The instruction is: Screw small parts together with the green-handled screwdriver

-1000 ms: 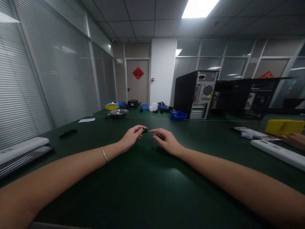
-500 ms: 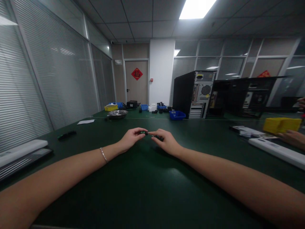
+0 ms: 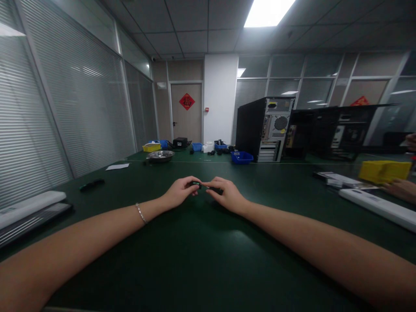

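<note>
Over green table (image 3: 201,260), small black part (image 3: 196,184) sits pinched between left hand (image 3: 178,192) and right hand (image 3: 227,194).

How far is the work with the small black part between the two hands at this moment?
Done: the left hand and right hand have the small black part and a thin dark tool pinched and brought together above the green table. In hand: the tool's tip meets the part. Left: whether they are joined is too small to tell.
</note>
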A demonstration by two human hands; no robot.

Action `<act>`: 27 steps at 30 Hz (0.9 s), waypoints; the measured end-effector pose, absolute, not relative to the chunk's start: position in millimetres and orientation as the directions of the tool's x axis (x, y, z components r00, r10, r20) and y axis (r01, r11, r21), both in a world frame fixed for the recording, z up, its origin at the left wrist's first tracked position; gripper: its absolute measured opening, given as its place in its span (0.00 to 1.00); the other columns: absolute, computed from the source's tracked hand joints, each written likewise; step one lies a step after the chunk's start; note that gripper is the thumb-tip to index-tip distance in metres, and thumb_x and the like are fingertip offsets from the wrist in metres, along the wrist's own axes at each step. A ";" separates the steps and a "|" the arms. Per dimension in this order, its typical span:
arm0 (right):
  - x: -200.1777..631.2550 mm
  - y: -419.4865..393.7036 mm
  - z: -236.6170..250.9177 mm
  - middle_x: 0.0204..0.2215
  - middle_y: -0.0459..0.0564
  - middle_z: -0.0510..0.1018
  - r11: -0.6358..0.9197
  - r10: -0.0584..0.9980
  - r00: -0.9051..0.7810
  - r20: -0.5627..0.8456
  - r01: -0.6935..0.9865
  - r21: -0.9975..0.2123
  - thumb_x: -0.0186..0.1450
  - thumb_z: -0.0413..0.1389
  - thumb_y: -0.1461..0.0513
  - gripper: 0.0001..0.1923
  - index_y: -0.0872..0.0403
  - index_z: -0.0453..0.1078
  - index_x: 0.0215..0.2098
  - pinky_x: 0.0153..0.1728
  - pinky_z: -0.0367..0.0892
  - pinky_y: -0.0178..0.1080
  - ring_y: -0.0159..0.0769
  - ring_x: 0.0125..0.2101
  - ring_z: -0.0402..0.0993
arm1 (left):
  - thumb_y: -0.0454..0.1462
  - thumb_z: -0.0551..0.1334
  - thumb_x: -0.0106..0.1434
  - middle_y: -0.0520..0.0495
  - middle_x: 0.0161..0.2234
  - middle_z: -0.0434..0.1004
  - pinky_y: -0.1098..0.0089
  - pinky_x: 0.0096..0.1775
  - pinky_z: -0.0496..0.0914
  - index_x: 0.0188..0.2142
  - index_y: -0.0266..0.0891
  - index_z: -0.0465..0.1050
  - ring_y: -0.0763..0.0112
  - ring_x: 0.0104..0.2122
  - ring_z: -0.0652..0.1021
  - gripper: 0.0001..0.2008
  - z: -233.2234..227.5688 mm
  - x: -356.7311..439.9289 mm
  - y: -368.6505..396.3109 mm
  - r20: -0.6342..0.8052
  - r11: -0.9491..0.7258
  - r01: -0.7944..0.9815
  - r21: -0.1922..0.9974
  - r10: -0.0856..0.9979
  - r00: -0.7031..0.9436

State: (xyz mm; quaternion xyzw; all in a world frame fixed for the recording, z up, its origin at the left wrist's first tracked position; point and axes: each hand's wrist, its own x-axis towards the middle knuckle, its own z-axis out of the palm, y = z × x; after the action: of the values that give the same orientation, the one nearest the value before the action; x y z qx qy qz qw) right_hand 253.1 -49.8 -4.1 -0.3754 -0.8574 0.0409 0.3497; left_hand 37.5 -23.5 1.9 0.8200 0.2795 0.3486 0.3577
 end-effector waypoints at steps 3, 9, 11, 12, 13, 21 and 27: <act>253.7 -51.4 -2.9 0.36 0.49 0.73 0.725 0.665 -0.478 0.574 0.599 -0.340 0.63 0.53 0.61 0.18 0.47 0.68 0.52 0.36 0.64 0.36 0.35 0.34 0.69 | 0.38 0.56 0.62 0.46 0.33 0.72 0.67 0.38 0.69 0.45 0.34 0.69 0.69 0.32 0.73 0.14 1.6 38.7 -22.5 0.358 -0.551 0.161 0.819 0.710 0.607; 255.2 -56.3 2.3 0.36 0.50 0.73 0.733 0.659 -0.480 0.579 0.584 -0.350 0.63 0.53 0.61 0.17 0.48 0.68 0.51 0.35 0.64 0.36 0.35 0.34 0.69 | 0.37 0.58 0.61 0.45 0.32 0.73 0.65 0.38 0.69 0.44 0.33 0.69 0.69 0.32 0.74 0.14 3.8 40.8 -23.5 0.335 -0.487 0.109 0.867 0.730 0.595; 254.6 -58.1 4.7 0.36 0.50 0.73 0.731 0.663 -0.481 0.574 0.580 -0.359 0.63 0.53 0.61 0.17 0.49 0.68 0.51 0.35 0.64 0.36 0.35 0.35 0.70 | 0.37 0.57 0.61 0.45 0.33 0.73 0.65 0.38 0.69 0.44 0.33 0.69 0.69 0.33 0.74 0.13 6.0 40.1 -26.0 0.331 -0.484 0.111 0.868 0.730 0.598; 254.2 -58.7 5.7 0.36 0.50 0.73 0.732 0.664 -0.484 0.570 0.575 -0.365 0.63 0.53 0.61 0.17 0.49 0.68 0.51 0.35 0.64 0.36 0.35 0.35 0.70 | 0.37 0.57 0.61 0.45 0.33 0.73 0.65 0.38 0.69 0.44 0.33 0.69 0.69 0.33 0.74 0.13 7.1 39.6 -27.6 0.328 -0.488 0.121 0.865 0.730 0.599; 253.8 -59.2 6.5 0.36 0.50 0.74 0.734 0.664 -0.490 0.565 0.569 -0.370 0.63 0.53 0.61 0.17 0.49 0.68 0.51 0.35 0.64 0.36 0.35 0.35 0.70 | 0.37 0.57 0.61 0.45 0.33 0.73 0.65 0.38 0.69 0.44 0.33 0.69 0.69 0.33 0.74 0.13 8.1 39.2 -29.2 0.330 -0.497 0.134 0.857 0.730 0.599; 254.4 -56.9 4.1 0.34 0.49 0.74 0.751 0.646 -0.499 0.578 0.550 -0.364 0.63 0.53 0.62 0.17 0.49 0.68 0.52 0.34 0.64 0.36 0.34 0.33 0.69 | 0.37 0.59 0.60 0.46 0.31 0.74 0.67 0.37 0.69 0.43 0.32 0.70 0.69 0.31 0.74 0.13 7.7 42.3 -31.3 0.356 -0.516 0.133 0.846 0.733 0.580; 254.8 -55.1 2.0 0.34 0.49 0.73 0.760 0.635 -0.494 0.594 0.535 -0.368 0.64 0.53 0.61 0.17 0.49 0.68 0.52 0.34 0.64 0.36 0.34 0.33 0.69 | 0.37 0.60 0.59 0.46 0.31 0.74 0.66 0.37 0.68 0.43 0.32 0.70 0.69 0.31 0.74 0.14 7.1 43.4 -29.0 0.320 -0.445 0.084 0.892 0.750 0.579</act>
State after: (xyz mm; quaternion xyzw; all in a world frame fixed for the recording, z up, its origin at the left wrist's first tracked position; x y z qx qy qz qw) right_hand 254.8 -55.1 2.0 -0.3395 -0.8617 0.0673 0.3711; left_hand 43.4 -29.0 7.1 0.7656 0.2722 0.3693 0.4510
